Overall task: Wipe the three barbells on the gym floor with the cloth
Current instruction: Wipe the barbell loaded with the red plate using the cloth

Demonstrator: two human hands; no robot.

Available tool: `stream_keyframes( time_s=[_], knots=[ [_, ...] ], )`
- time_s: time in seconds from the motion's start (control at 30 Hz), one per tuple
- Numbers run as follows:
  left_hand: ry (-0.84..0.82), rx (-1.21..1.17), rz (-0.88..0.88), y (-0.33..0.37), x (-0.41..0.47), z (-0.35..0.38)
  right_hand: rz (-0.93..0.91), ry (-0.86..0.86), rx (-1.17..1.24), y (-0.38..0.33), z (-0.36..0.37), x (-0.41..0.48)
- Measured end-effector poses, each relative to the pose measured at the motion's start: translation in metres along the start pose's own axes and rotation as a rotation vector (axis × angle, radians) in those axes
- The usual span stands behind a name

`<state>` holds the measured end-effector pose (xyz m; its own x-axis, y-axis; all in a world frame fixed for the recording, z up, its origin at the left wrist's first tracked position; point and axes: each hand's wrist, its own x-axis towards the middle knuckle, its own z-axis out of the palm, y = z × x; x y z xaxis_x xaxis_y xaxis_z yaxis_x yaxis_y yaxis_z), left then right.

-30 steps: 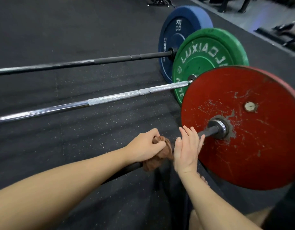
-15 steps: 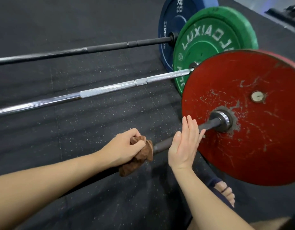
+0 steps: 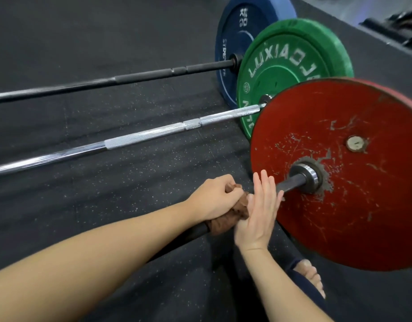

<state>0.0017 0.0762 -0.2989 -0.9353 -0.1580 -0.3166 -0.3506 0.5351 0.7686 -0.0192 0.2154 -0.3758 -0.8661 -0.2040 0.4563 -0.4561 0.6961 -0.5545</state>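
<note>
Bars of all three barbells lie on the black speckled floor (image 3: 84,194), long axes roughly parallel, each running from the left edge up and to the right to a plate standing on edge. On the far barbell (image 3: 154,73) the shaft is dark and ends at the blue plate (image 3: 242,26). On the middle barbell (image 3: 142,136) the shaft is chrome with knurled bands and ends at the green plate (image 3: 293,66), which has raised white lettering. On the near barbell (image 3: 293,182) the shaft is dark, largely hidden under the left forearm, and ends in a steel collar at the red plate (image 3: 339,205), whose paint is scratched and chipped around the hub. The left hand (image 3: 214,196) reaches in from lower left, knuckles up, fingers curled over the brown cloth (image 3: 233,213) and clamping it round the near shaft. The cloth is bunched and touches the right hand. The right hand (image 3: 258,212) comes up from the bottom, fingers straight and together, pointing up, set across the shaft between cloth and red plate; it grips nothing. Bare shaft shows between its fingertips and the collar. A foot (image 3: 309,275) rests on the floor below the red plate's rim.
</note>
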Motion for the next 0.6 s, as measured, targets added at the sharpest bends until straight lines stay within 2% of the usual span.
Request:
stream_keyframes(
  time_s=[0.17, 0.4, 0.6],
  knots=[
    [0.014, 0.016, -0.008, -0.005, -0.016, -0.007, 0.013, -0.059, -0.093, 0.001, -0.013, 0.004],
    [0.016, 0.088, -0.002, -0.022, -0.045, -0.024, 0.134, -0.108, -0.156, 0.032, -0.031, 0.028],
    [0.075, 0.062, -0.053, -0.025, -0.042, -0.017, 0.158, 0.013, 0.030, 0.032, -0.014, 0.025]
  ],
)
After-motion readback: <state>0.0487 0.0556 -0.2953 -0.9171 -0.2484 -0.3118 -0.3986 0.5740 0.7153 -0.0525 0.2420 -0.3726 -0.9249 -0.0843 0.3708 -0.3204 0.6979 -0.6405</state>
